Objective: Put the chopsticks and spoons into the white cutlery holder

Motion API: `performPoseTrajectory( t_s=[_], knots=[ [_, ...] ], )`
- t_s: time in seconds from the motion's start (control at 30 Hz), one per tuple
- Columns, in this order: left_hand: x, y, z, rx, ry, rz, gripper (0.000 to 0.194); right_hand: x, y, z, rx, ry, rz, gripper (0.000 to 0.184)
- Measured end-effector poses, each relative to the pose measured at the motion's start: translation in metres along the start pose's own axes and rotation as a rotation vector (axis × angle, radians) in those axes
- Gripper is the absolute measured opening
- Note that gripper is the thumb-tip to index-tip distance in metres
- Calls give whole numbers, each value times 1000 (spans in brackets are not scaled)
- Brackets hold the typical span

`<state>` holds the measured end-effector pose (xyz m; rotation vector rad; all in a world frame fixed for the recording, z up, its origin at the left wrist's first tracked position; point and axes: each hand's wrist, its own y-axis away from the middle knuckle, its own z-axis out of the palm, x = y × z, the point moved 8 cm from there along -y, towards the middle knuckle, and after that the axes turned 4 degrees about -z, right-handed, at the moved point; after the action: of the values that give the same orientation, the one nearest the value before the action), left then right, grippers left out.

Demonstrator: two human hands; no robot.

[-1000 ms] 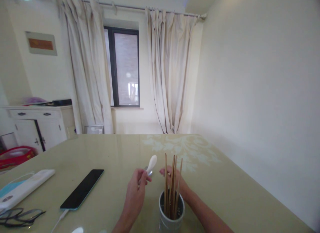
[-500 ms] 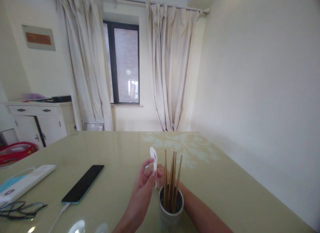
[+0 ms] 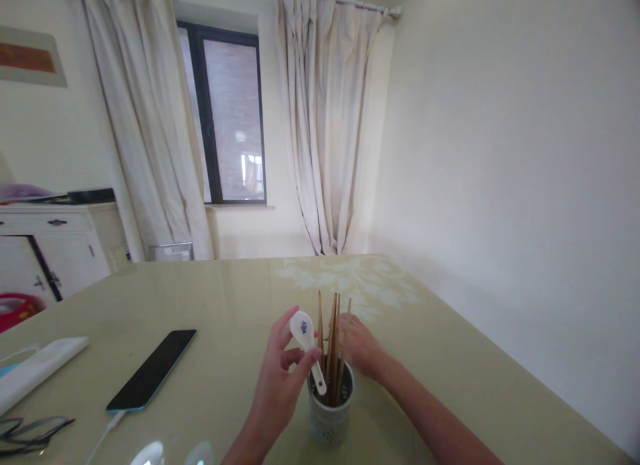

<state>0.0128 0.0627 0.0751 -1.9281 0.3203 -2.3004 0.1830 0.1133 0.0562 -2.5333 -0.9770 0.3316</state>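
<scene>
My left hand (image 3: 283, 372) is closed on a white ceramic soup spoon (image 3: 303, 329) with a small blue pattern in its bowl. The spoon is tilted, bowl up, its handle end over the mouth of a pale chopstick holder (image 3: 329, 422). Several wooden chopsticks (image 3: 333, 338) stand upright in that holder. Behind them, on the far right side of the holder, is my right hand (image 3: 361, 345). Its fingers look curled in, partly hidden by the chopsticks, and whatever they hold cannot be made out.
A black-screened phone (image 3: 153, 372) with a white cable lies to the left on the glossy table (image 3: 225, 305). Farther left are glasses (image 3: 35, 433) and a white power strip-like object (image 3: 45, 368). A wall (image 3: 500, 185) borders the table's right side.
My left hand has brought the spoon down and turned its bowl toward me, handle end now over the holder. My right hand has moved right, apart from the left. The view has shifted right.
</scene>
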Motion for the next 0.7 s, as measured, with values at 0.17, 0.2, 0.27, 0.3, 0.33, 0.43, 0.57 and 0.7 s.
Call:
performPoseTrajectory(
  t_s=[0.17,0.2,0.27,0.3,0.33,0.43,0.57,0.7],
  knots=[
    [8,1,4,-4,-168,108,40,50,61,-48,-129,182,325,26],
    [11,1,5,2,-196,130,37,59,74,-60,-138,199,408,27],
    [13,2,7,0,-228,139,34,68,92,-85,-103,175,506,29],
    [14,3,8,-1,-243,143,33,67,98,-99,-53,130,509,33],
    [16,4,8,-1,-266,151,32,64,101,-113,6,63,485,37],
    [21,5,9,9,-351,182,31,53,107,-158,203,-93,427,46],
    [27,6,10,-6,-403,251,31,38,110,-200,314,-189,436,46],
    [24,4,11,-24,-491,271,29,15,102,-219,306,-188,380,40]
  ],
)
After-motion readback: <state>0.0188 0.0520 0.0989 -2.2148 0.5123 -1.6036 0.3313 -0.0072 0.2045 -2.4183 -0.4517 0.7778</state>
